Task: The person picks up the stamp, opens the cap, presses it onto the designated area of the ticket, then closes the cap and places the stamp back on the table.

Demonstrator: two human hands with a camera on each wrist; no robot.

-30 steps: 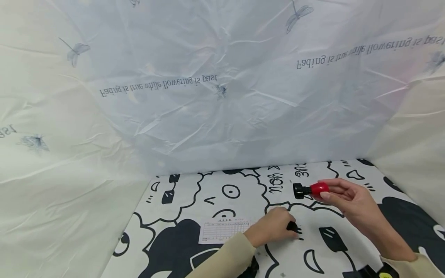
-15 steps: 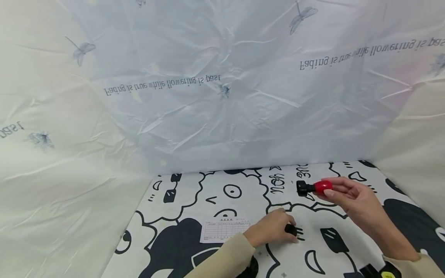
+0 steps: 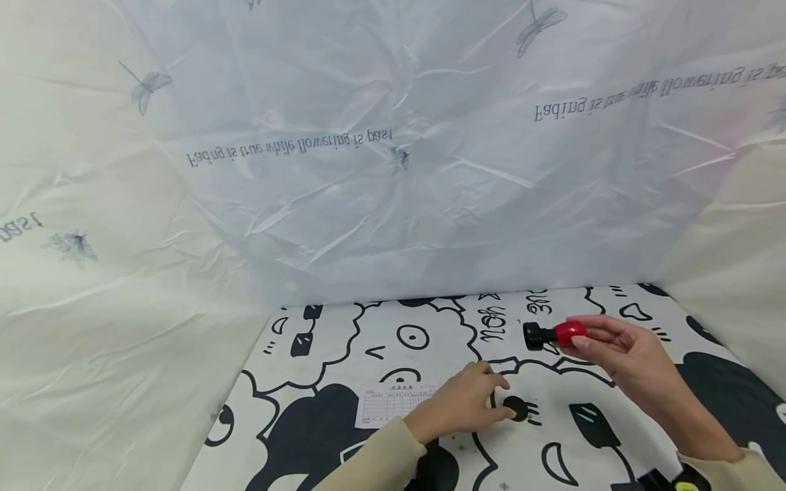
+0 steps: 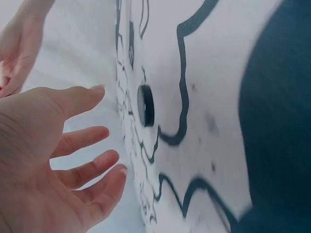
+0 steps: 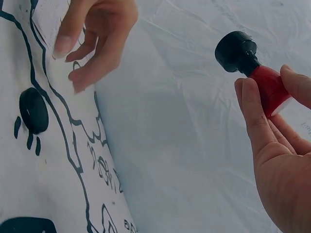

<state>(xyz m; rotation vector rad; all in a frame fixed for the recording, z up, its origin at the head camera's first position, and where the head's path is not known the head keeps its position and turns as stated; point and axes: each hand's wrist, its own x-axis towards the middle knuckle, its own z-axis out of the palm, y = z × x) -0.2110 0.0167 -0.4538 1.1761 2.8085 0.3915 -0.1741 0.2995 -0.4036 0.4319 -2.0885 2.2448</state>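
My right hand (image 3: 626, 365) pinches a stamp by its red handle (image 5: 269, 90). The stamp's round black head (image 5: 235, 51) points left, held sideways above the tabletop. A small round black cap (image 3: 516, 409) lies flat on the patterned cloth. My left hand (image 3: 463, 406) is beside the cap, with fingers spread and nothing in them. Seen from the left wrist, thumb and fingers stand apart from the cap (image 4: 146, 106).
A printed paper form (image 3: 387, 407) lies left of my left hand on the cartoon-patterned cloth (image 3: 344, 341). Pale sheeting with printed text (image 3: 368, 225) rises behind and on both sides. A black item with a yellow spot (image 3: 684, 483) shows at my right wrist.
My left hand has let go of the black cap and drawn back to the left with its fingers opening. The right hand with the stamp stays nearly still.
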